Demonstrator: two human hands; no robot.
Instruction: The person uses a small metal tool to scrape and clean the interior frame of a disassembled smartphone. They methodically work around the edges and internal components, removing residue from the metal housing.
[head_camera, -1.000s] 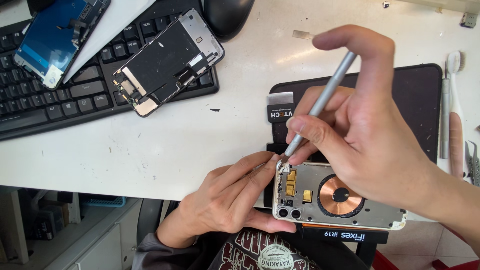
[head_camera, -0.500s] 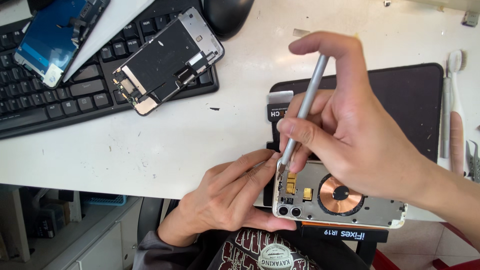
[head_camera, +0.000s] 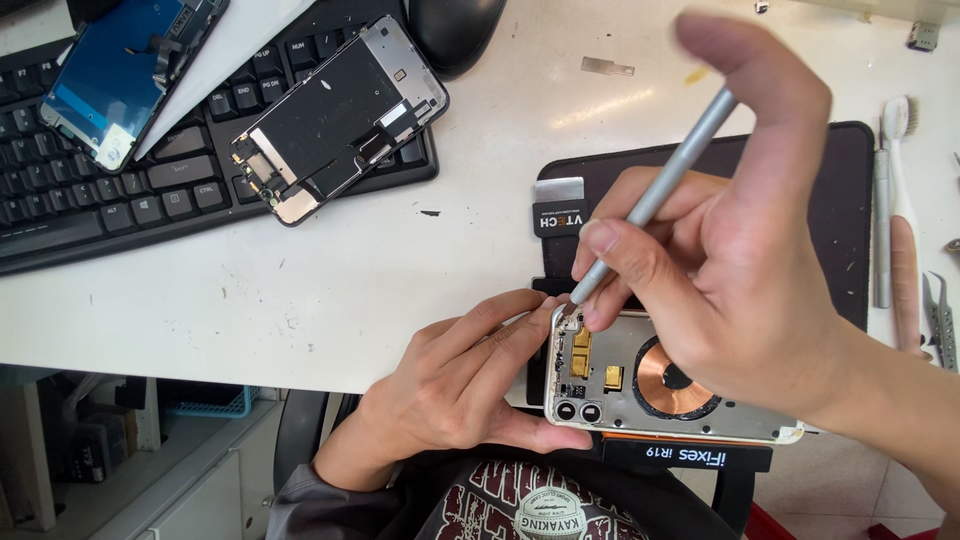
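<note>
Opened phone housing (head_camera: 650, 385) — left hand (head_camera: 470, 385) steadying, right hand (head_camera: 740, 290) above with screwdriver (head_camera: 660, 195)

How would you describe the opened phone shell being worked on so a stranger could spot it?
Start at the black work mat on the white desk's near edge. On it lies the phone shell, steadied by the left hand. Unlike the two screen panels on the keyboard, it shows a round copper coil.
</note>
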